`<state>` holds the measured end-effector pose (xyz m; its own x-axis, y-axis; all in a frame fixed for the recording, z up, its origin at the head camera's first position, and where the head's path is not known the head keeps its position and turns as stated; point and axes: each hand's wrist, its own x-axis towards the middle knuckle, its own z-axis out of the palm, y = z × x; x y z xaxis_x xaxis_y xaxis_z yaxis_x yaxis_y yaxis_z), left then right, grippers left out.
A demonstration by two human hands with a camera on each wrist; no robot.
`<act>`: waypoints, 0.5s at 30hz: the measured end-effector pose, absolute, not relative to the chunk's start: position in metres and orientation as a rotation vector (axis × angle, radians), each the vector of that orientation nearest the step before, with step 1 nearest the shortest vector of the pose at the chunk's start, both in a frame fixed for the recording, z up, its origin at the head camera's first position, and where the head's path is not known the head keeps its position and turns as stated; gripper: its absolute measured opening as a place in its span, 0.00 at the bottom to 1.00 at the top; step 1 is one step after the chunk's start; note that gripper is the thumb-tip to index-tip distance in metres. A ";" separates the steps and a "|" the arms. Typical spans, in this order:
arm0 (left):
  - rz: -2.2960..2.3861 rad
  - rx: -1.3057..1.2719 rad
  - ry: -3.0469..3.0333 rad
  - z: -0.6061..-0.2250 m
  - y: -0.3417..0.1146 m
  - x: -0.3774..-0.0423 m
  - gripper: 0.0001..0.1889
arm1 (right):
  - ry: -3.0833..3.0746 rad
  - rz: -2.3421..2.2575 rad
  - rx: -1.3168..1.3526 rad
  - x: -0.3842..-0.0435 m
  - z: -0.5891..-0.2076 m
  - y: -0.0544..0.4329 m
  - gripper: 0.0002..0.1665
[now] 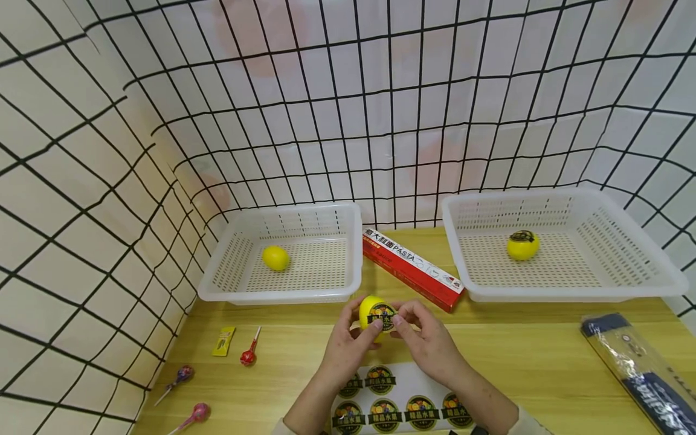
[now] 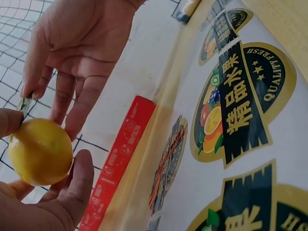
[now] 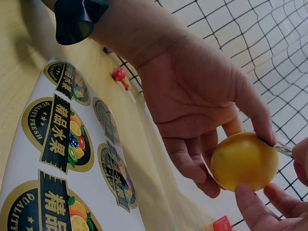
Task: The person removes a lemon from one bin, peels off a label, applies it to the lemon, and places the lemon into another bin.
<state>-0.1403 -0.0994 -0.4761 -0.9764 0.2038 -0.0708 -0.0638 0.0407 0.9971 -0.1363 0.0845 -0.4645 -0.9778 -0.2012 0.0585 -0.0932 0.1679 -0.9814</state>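
A yellow lemon [image 1: 367,307] is in my left hand [image 1: 348,341], just above the table's middle. Its fingers curl round the fruit while the thumb presses a round black and gold fruit sticker [image 1: 382,315] against it. My right hand [image 1: 429,341] pinches the sticker's right edge between thumb and index finger. Seen side-on in the right wrist view, part of the sticker [image 3: 284,150] stands away from the lemon [image 3: 244,161]. Below both hands lies a white sheet of matching stickers [image 1: 405,377], partly covered by the forearms.
A white basket [image 1: 293,297] at back left holds a plain lemon; another basket [image 1: 571,293] at back right holds a stickered one. Between them lies a red pasta box [image 1: 408,269]. Lollipops [image 1: 248,355] and a yellow packet [image 1: 223,341] lie left, a clear-wrapped packet [image 1: 641,374] right.
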 end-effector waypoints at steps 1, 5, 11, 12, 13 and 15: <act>2.052 0.144 2.108 -0.476 -0.100 -0.141 0.33 | 2.337 -1.947 -0.298 -0.136 -0.464 0.085 0.08; 2.077 0.141 2.064 -0.478 -0.101 -0.141 0.33 | 2.340 -1.922 -0.329 -0.136 -0.463 0.085 0.08; 2.099 0.178 1.987 -0.479 -0.102 -0.142 0.32 | 2.348 -1.933 -0.294 -0.137 -0.464 0.085 0.09; 2.101 0.184 1.980 -0.479 -0.102 -0.142 0.32 | 2.352 -1.935 -0.280 -0.137 -0.464 0.085 0.09; 2.102 0.189 1.973 -0.479 -0.102 -0.142 0.32 | 2.356 -1.938 -0.266 -0.137 -0.464 0.085 0.09; 2.108 0.200 1.960 -0.479 -0.103 -0.142 0.31 | 2.366 -1.940 -0.238 -0.138 -0.465 0.084 0.09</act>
<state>-0.1421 -0.1026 -0.4795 -0.9579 0.2779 -0.0727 -0.0926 -0.0592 0.9939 -0.1377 0.0841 -0.4646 -0.9854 -0.1652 0.0422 -0.0738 0.1899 -0.9790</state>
